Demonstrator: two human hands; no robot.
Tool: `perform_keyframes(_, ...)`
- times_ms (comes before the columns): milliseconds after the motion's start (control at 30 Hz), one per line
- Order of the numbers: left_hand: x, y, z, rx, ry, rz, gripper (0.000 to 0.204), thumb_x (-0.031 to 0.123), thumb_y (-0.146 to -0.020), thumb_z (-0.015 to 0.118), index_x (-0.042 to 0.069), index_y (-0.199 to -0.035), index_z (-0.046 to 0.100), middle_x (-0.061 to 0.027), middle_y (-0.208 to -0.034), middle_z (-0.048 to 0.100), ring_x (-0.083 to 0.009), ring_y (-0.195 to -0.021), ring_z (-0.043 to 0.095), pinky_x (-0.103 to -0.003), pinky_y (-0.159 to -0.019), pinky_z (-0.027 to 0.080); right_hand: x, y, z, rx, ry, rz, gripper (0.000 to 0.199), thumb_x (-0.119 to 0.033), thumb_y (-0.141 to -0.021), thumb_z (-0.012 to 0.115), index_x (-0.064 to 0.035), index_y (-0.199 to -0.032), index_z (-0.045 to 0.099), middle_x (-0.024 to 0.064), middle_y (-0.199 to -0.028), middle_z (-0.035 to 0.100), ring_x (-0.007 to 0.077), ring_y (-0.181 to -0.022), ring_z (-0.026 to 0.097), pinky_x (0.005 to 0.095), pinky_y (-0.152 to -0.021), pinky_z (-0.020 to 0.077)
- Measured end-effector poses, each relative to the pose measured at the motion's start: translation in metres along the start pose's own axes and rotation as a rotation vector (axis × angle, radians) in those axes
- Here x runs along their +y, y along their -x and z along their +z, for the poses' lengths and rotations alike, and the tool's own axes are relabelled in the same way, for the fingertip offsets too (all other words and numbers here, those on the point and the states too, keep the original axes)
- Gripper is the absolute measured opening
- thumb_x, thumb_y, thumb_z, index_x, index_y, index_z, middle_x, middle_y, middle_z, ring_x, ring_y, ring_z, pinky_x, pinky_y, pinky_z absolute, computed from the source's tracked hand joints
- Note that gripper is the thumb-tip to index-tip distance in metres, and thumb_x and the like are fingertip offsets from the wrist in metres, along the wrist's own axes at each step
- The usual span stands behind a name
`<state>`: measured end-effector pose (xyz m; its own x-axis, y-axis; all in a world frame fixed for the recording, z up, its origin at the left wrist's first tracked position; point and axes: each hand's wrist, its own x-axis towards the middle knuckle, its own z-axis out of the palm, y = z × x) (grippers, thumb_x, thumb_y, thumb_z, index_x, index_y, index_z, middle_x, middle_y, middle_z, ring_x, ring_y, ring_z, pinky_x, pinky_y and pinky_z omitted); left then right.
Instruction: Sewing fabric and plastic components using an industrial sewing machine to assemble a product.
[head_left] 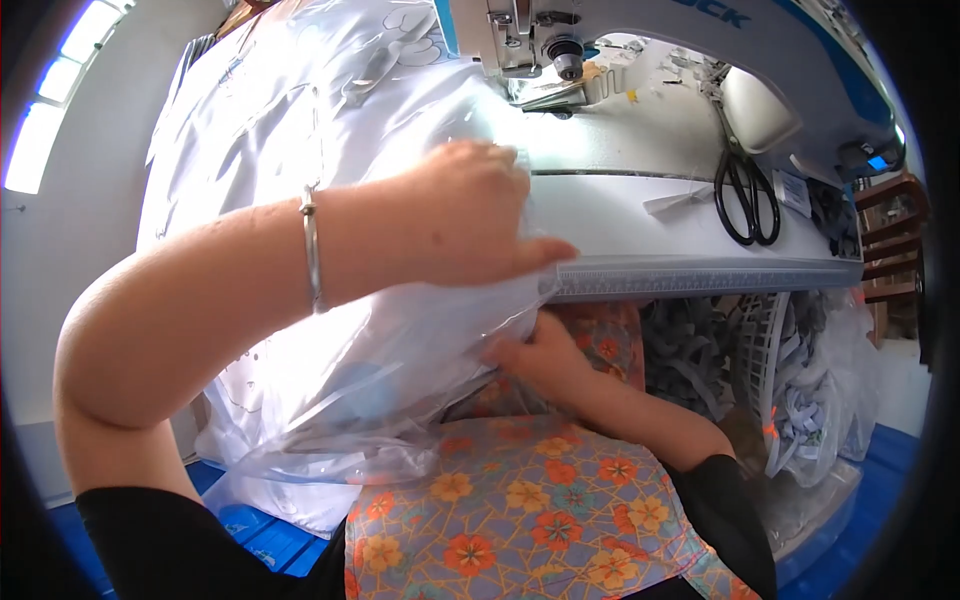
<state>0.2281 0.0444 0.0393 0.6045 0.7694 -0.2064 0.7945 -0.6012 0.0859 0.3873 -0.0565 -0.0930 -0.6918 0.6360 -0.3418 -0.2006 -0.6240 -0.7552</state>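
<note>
A large heap of white fabric spreads over the left of the sewing table and hangs down toward my lap. Clear plastic film wraps or covers its near part. My left hand, with a silvery bangle at the wrist, lies across the heap at the table edge, its fingers curled into the film and its thumb sticking out to the right. Below the edge, my right hand is closed on the film's right side, its fingertips partly hidden. The sewing machine stands just beyond, its lamp lit.
Black-handled scissors lie on the table's right. A ruler strip runs along the front edge. Under the table are a white basket and a plastic bag of fabric scraps. A flowered apron covers my lap.
</note>
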Motion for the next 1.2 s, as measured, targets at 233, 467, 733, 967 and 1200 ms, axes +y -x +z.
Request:
perform_keyframes(233,-0.002,0.015,0.036,0.065,-0.017,0.016,0.088,0.054,-0.090,0.059,-0.015,-0.140,0.038,-0.0324,-0.150,0.034,-0.0407,-0.144,0.032,-0.046,-0.119,0.027,0.001,0.015,-0.002,0.132,0.023,-0.046,0.033,-0.006,-0.093,0.064,0.0009,-0.125,0.058,0.0082,-0.117,0.066,0.0166,-0.106,0.063,0.0336,-0.093,0.0515)
perform_keyframes(467,-0.023,0.000,-0.003,-0.001,0.140,0.052,0.079,0.057,-0.089,0.059,-0.012,-0.128,0.054,-0.0278,-0.136,0.052,-0.0403,-0.128,0.051,-0.043,-0.109,0.041,-0.010,0.006,0.007,0.149,-0.148,-0.106,0.031,-0.008,-0.096,0.061,0.0013,-0.125,0.057,0.0072,-0.115,0.066,0.0161,-0.104,0.063,0.0324,-0.091,0.0522)
perform_keyframes(733,0.057,0.084,-0.066,-0.312,0.035,0.167,0.066,0.036,-0.075,0.078,-0.005,-0.123,0.059,-0.0225,-0.129,0.058,-0.0368,-0.121,0.055,-0.043,-0.105,0.042,-0.050,0.018,-0.023,0.438,1.069,-0.762,0.038,-0.015,-0.098,0.061,0.0014,-0.131,0.052,0.0149,-0.122,0.063,0.0207,-0.112,0.062,0.0344,-0.097,0.0501)
perform_keyframes(967,0.032,0.141,-0.005,0.141,-0.332,0.091,0.044,0.008,-0.078,0.070,0.001,-0.120,0.061,-0.0144,-0.128,0.059,-0.0282,-0.125,0.055,-0.049,-0.111,0.038,-0.051,-0.023,0.003,0.050,-0.568,-0.305,0.035,-0.024,-0.098,0.061,-0.0033,-0.125,0.056,0.0143,-0.112,0.067,0.0257,-0.099,0.066,0.0354,-0.091,0.0514)
perform_keyframes(1200,0.009,0.157,0.002,0.107,-0.441,0.085,0.038,0.006,-0.081,0.059,0.002,-0.118,0.063,-0.0156,-0.130,0.061,-0.0255,-0.128,0.053,-0.050,-0.115,0.033,-0.033,-0.010,0.012,0.056,-0.358,-0.216,0.009,-0.014,-0.093,0.067,-0.0083,-0.099,0.062,0.0026,-0.089,0.065,0.0083,-0.076,0.062,0.0218,-0.062,0.0488)
